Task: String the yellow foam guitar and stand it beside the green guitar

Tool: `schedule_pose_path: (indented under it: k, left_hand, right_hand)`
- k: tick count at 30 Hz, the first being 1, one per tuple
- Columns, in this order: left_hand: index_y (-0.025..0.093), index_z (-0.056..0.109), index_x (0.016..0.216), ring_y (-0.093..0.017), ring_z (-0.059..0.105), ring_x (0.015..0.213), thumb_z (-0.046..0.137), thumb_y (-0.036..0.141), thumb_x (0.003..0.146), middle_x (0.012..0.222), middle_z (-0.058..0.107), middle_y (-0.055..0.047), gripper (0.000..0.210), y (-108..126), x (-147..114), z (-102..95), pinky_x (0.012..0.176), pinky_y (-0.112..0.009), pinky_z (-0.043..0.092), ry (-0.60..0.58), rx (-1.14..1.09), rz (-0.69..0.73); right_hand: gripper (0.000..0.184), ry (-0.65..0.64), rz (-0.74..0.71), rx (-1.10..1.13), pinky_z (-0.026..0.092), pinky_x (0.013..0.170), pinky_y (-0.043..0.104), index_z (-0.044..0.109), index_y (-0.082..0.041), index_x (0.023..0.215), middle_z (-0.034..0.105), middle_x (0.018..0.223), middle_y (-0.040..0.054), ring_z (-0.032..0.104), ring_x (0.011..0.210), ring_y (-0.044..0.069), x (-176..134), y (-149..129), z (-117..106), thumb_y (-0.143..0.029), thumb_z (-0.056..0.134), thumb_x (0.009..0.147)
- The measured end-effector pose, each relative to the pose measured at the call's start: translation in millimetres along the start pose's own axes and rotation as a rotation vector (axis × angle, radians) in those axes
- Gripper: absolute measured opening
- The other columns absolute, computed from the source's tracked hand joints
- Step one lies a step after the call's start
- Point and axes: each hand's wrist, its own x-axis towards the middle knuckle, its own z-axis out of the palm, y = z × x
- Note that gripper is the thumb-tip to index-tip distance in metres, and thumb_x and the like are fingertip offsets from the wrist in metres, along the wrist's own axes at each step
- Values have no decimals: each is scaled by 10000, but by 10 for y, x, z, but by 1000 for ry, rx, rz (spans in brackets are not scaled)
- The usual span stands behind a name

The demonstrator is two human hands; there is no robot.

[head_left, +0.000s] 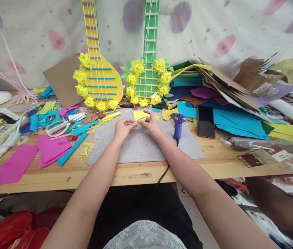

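Over the grey cutting mat (pixel 141 148), my left hand (pixel 124 129) and my right hand (pixel 150 124) meet with fingertips pinched. Between them is a small piece of yellow paper (pixel 139 114), partly covered by my fingers. A thin brownish line shows at the pinch, too small to name. More yellow paper shows just behind my right fingers. To the right of my right hand, a blue hot glue gun (pixel 178 125) stands on the mat, its black cord running off the table's front edge.
A yellow paper guitar (pixel 107 77) and a green one (pixel 150 77) with yellow paper flowers stand behind the mat. Scissors (pixel 57 128), magenta sheets (pixel 53 148) and scraps lie left. A phone (pixel 206 121), blue paper (pixel 237 119) and cardboard (pixel 227 83) lie right.
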Motion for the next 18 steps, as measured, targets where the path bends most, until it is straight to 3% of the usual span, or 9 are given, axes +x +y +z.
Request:
schedule_pose_path:
  k: [5,10,18]
  left_hand:
    - [129,547,742,-151,654,655,744,154,578,628,642,-9,257,-27,11,5,622,-278,516,14,-3,-4]
    - [135,526,738,-160,661,663,746,157,579,608,636,0,272,-46,24,6,626,-284,523,21,5,-5]
    - [131,524,724,-142,653,622,743,134,581,616,641,-7,262,-21,10,7,598,-262,519,14,-4,-38]
  right_hand:
    - [619,96,62,34,464,670,306,404,-230,1054,516,576,-98,565,585,126,40,5,-23,-351,724,538]
    - [497,94,42,75,494,717,328,454,-233,997,474,547,-105,582,623,126,43,-13,-48,-382,690,586]
    - [385,105,54,108,504,753,344,506,-215,982,641,700,-16,628,774,155,30,-43,-59,-348,647,649]
